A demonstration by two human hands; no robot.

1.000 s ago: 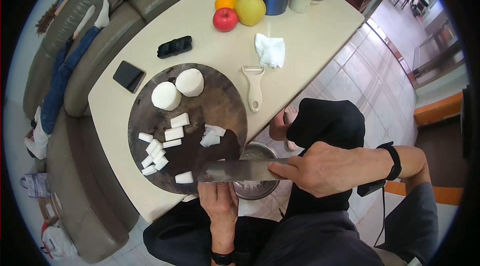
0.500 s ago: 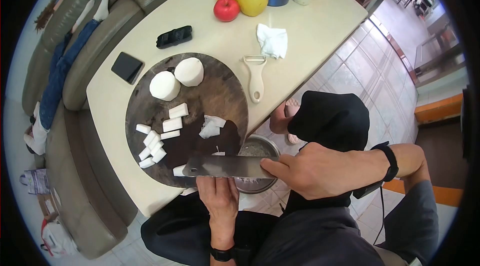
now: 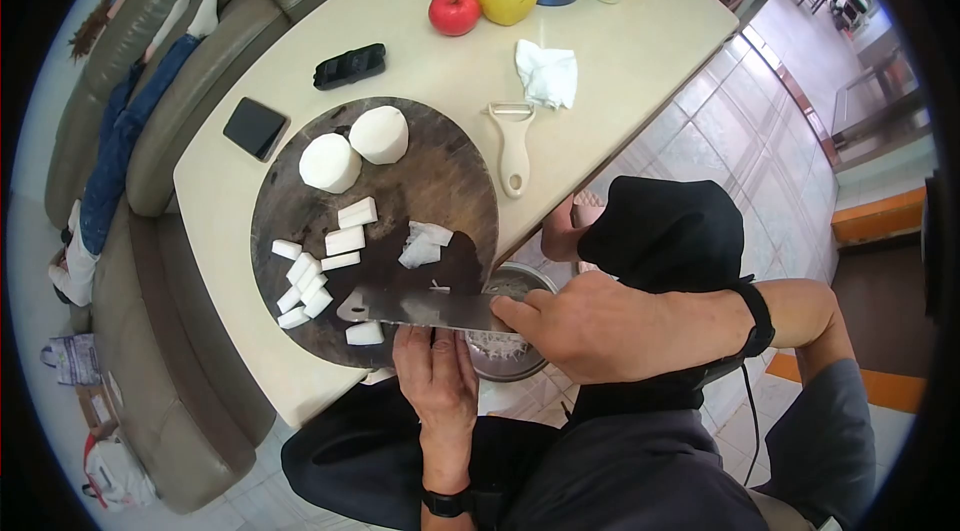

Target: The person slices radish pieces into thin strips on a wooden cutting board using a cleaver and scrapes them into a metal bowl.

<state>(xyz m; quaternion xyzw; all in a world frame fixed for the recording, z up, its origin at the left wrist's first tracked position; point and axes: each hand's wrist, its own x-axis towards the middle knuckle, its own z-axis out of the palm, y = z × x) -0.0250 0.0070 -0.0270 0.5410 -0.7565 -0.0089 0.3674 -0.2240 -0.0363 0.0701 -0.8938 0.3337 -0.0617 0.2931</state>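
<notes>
My right hand (image 3: 610, 323) is wrapped round the handle end of a cleaver (image 3: 420, 309), whose wide blade lies across the near edge of the round wooden chopping board (image 3: 400, 131). Just below the blade, my left hand (image 3: 437, 376) has its fingers pressed together at the board's edge; whatever lies under the fingertips is hidden by the blade. A white radish piece (image 3: 365, 333) rests left of those fingers. Farther left on the board are several cut radish sticks (image 3: 345, 241), and two thick peeled radish chunks (image 3: 330, 163) stand at the back. Thin scraps (image 3: 425, 244) lie near the middle.
A metal bowl (image 3: 505, 356) sits below the table edge, beside the board. On the table are a peeler (image 3: 513, 151), crumpled tissue (image 3: 546, 74), a phone (image 3: 255, 128), a black packet (image 3: 350, 66), an apple (image 3: 454, 11) and other fruit. A person lies on the sofa (image 3: 200, 81).
The cleaver has shifted up and left, its blade now more tilted. The radish piece by its tip shows whole, apart from the blade. My left hand stays nearly in place.
</notes>
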